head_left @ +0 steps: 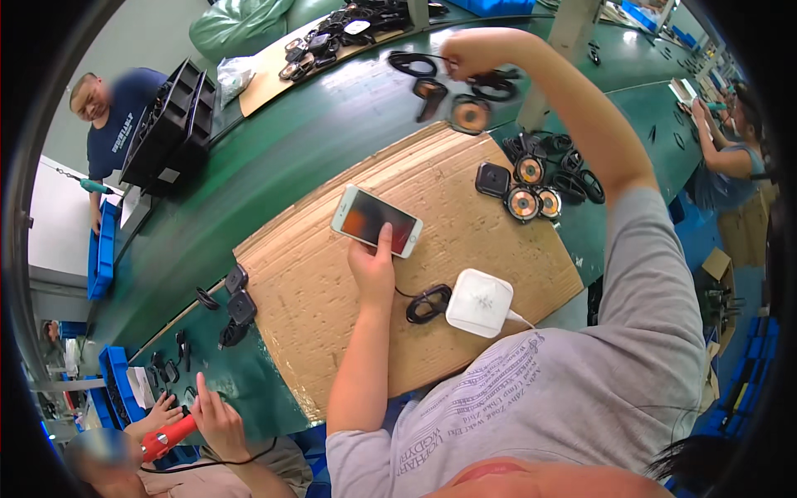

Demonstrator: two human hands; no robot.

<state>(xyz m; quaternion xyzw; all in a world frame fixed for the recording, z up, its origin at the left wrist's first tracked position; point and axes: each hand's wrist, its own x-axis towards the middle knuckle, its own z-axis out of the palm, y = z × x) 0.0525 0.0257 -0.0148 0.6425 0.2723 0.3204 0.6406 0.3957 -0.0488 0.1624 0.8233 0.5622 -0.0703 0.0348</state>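
Note:
My left hand [372, 270] is closed round a white smartphone [374, 217], its thumb lying across the dark screen, above a cardboard sheet [315, 299]. Stretched out toward the far side, my right hand [480, 54] grips black cables. From it hang round charging pads [471, 114] with copper coils showing, blurred by motion. Beside the left forearm lie a coiled black cable [428, 305] and a white square charger [480, 303] with a white lead. Several black charging pads [525, 202] with cables are heaped at the cardboard's right edge.
A green conveyor belt [290, 170] runs past the cardboard, with black crates [170, 124] beside it. More pads and cables [332, 41] are piled at the far side. A co-worker at lower left holds a red tool [168, 438]. Other people sit or stand at left and right.

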